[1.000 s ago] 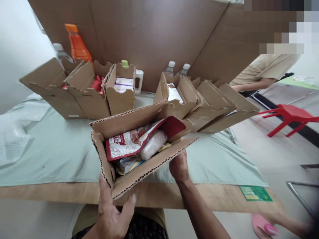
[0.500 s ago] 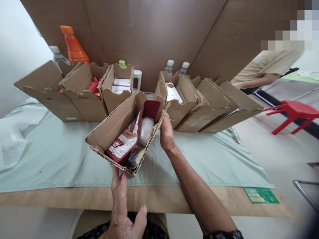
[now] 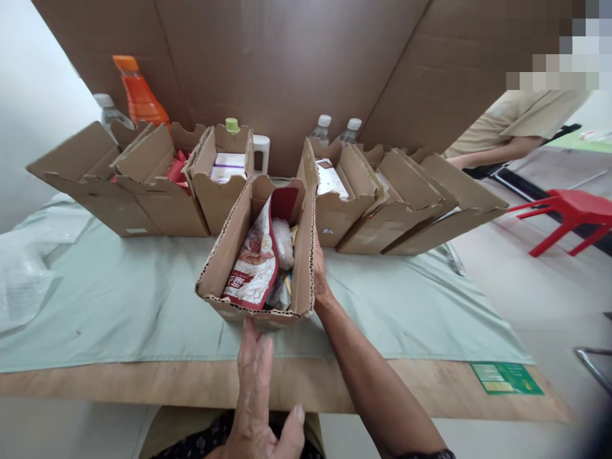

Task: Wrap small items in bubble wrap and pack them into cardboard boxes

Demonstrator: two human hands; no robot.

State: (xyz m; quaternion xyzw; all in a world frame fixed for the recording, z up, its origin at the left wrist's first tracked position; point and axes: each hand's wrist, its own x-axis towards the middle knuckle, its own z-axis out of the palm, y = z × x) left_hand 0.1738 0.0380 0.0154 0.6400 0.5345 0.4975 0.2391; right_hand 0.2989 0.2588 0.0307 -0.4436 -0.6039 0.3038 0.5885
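A cardboard box (image 3: 220, 268) is tilted toward me in the middle, over the green cloth. Inside it lie a red and white printed pouch (image 3: 253, 258), a bubble-wrapped item (image 3: 283, 243) and some small packets partly hidden at the near right. My left hand (image 3: 261, 395) is below the box's near end, fingers extended and thumb apart, with the fingertips at the cardboard. Along the box's right side is my right hand (image 3: 320, 271), its fingers mostly hidden behind the wall, holding the box.
Cardboard boxes (image 3: 157, 207) stand in a row left and right, bottles (image 3: 143, 99) behind them. A tall cardboard panel (image 3: 287, 64) rises at the back. Bubble wrap (image 3: 23, 274) lies at left. A person (image 3: 507, 127) and a red stool (image 3: 574, 210) are at right.
The held box has turned to face me more squarely, its near end swinging right. My left hand has moved right with it, and my right hand is now more hidden behind the box.
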